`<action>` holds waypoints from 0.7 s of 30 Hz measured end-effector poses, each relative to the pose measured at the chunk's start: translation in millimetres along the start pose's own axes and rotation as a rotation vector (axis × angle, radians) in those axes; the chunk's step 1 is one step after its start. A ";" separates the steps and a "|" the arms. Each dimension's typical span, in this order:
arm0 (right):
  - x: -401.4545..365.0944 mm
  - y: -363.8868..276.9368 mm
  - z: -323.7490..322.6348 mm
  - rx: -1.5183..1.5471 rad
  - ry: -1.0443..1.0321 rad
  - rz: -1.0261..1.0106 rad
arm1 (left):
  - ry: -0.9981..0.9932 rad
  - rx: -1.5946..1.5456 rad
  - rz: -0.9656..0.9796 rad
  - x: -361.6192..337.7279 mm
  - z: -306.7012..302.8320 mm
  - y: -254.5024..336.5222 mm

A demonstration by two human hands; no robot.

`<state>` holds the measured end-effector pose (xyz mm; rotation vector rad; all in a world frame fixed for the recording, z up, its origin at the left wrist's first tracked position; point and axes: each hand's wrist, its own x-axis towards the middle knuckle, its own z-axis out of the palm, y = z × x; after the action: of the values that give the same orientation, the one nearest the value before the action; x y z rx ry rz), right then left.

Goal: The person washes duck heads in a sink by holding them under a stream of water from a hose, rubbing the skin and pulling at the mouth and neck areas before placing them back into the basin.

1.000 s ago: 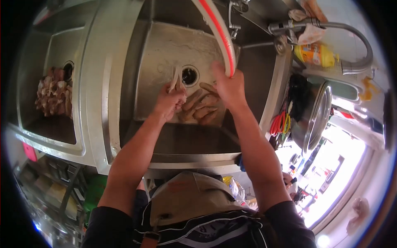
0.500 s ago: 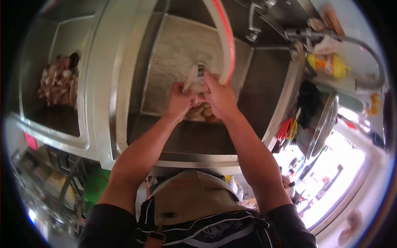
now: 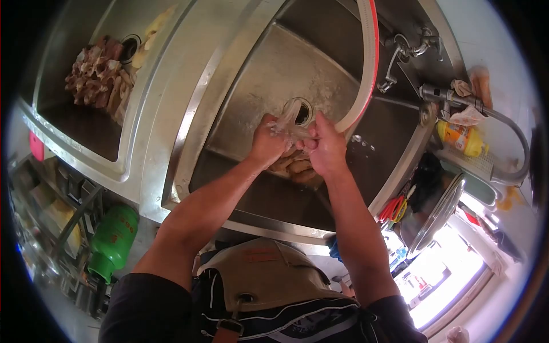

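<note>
My right hand [image 3: 327, 146] is closed around the end of a clear hose [image 3: 361, 94] with a red stripe, which comes down from the top of the view. Water [image 3: 290, 114] runs from it over my left hand [image 3: 269, 142] and splashes toward the drain [image 3: 303, 111]. The left fingers are curled in the stream, close to the right hand; what they hold, if anything, is hidden. Pale pieces of meat [image 3: 300, 170] lie on the floor of the steel sink [image 3: 251, 94], just below both hands and partly covered by them.
In the left basin, a pile of raw meat pieces [image 3: 97, 74] lies by a drain. A tap [image 3: 392, 74] juts from the back wall. At the right are a yellow bottle [image 3: 463, 137] and a metal lid [image 3: 437, 214]. A green gas cylinder [image 3: 114, 240] stands below left.
The head view has shifted, so the sink appears tilted and more of the left basin shows. Both hands remain together over the sink; water now splashes visibly over the left hand.
</note>
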<state>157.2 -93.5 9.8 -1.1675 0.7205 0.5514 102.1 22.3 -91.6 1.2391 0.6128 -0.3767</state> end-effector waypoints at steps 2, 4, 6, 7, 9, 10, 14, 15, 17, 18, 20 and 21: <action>-1.1 1.2 0.0 -0.009 -0.002 -0.005 | 0.013 0.048 -0.043 1.1 -0.6 -1.7; -1.9 2.6 1.0 -0.008 0.003 -0.003 | 0.010 0.027 -0.082 1.2 1.2 1.6; -3.2 3.0 0.6 -0.003 0.021 0.004 | -0.008 0.017 -0.021 2.0 2.2 -2.9; -3.3 4.2 0.1 -0.015 0.020 -0.004 | -0.020 0.036 0.059 3.8 2.5 -11.9; -1.3 7.0 -1.4 -0.041 0.015 -0.021 | -0.020 0.032 0.144 6.4 3.7 -18.0; -1.1 8.5 -1.7 -0.039 0.012 -0.026 | -0.008 0.009 0.145 6.0 5.2 -15.4; 3.4 20.6 -0.3 -0.075 0.027 -0.045 | -0.115 -0.338 -0.015 -5.6 7.7 11.0; 3.4 24.1 -0.8 -0.084 0.053 -0.055 | -0.173 0.030 0.138 4.2 -4.4 -15.3; -6.6 19.4 9.7 -0.194 0.171 -0.054 | -0.189 0.102 0.032 6.7 -11.0 -14.9; -8.2 18.2 10.0 -0.304 0.159 -0.069 | -0.110 -0.163 -0.261 -3.9 -3.8 11.9; -9.4 22.5 7.4 -0.445 0.132 -0.151 | -0.113 -0.172 -0.277 0.5 -15.8 1.8; -8.6 27.1 8.0 -0.484 0.112 -0.228 | -0.067 -0.191 -0.292 0.9 -11.2 -0.6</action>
<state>133.8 -77.8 1.2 -1.7191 0.5505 0.4824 99.8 32.9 -94.8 0.9528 0.7562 -0.5871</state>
